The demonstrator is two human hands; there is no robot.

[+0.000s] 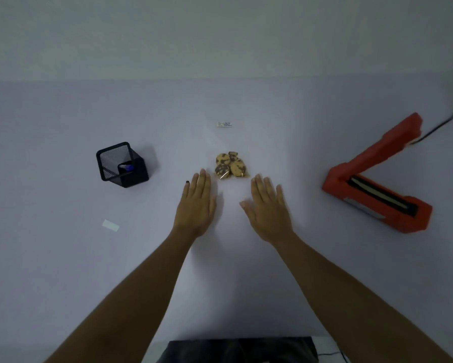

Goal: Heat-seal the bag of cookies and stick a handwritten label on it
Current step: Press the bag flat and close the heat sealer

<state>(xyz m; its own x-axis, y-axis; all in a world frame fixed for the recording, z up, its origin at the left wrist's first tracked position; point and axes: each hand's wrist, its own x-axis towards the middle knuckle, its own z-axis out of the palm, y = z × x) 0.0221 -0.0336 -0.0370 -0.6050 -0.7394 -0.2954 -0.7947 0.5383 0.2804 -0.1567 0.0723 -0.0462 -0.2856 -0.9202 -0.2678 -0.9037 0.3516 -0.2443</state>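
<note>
Pale table point(63, 258). Left hand point(195, 203) and right hand point(268, 208) flat, spread, holding nothing, flanking cookie bag point(230, 166). Red sealer point(377, 179) far right, lid raised, likely ready.

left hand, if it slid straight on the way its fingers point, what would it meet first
Probably the left edge of the clear bag of cookies, just ahead of the left hand; it might slip past beside it.
</note>
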